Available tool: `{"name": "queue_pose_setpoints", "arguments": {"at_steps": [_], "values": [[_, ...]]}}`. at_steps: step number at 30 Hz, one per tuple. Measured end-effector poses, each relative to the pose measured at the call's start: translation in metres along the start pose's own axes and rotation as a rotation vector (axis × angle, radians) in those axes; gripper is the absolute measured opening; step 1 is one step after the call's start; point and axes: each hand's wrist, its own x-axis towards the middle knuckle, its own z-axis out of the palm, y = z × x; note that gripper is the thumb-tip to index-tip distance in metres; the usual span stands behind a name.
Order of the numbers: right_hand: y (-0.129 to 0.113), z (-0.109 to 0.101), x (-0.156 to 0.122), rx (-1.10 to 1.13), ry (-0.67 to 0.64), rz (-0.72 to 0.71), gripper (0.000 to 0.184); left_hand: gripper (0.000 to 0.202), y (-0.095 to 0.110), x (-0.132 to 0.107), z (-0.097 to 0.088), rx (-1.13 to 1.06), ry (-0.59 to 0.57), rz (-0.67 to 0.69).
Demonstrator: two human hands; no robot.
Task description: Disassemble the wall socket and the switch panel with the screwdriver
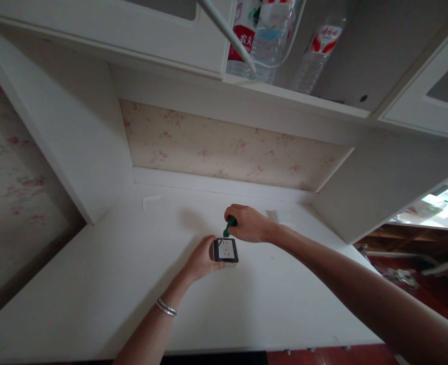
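A small wall socket with a white face and a dark frame is near the middle of the white tabletop. My left hand is closed on its left side, fingers at the upper edge and thumb along the lower one. In my right hand is a screwdriver with a green handle, gripped from above. Its shaft slants down to the left, and the tip is over the upper left part of the socket. Whether the tip sits in a screw I cannot tell.
A flat white piece lies at the back left of the tabletop; a clear packet lies beyond my right hand. Overhead, an open cabinet holds plastic bottles. Side panels enclose the work surface.
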Motion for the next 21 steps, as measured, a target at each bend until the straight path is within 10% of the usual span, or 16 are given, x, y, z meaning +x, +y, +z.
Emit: {"name": "queue_pose_setpoints", "arguments": {"at_steps": [21], "values": [[0.0006, 0.0014, 0.002, -0.024, -0.022, -0.007, 0.021, 0.079, 0.0006, -0.0011, -0.0014, -0.014, 0.007, -0.007]]}}
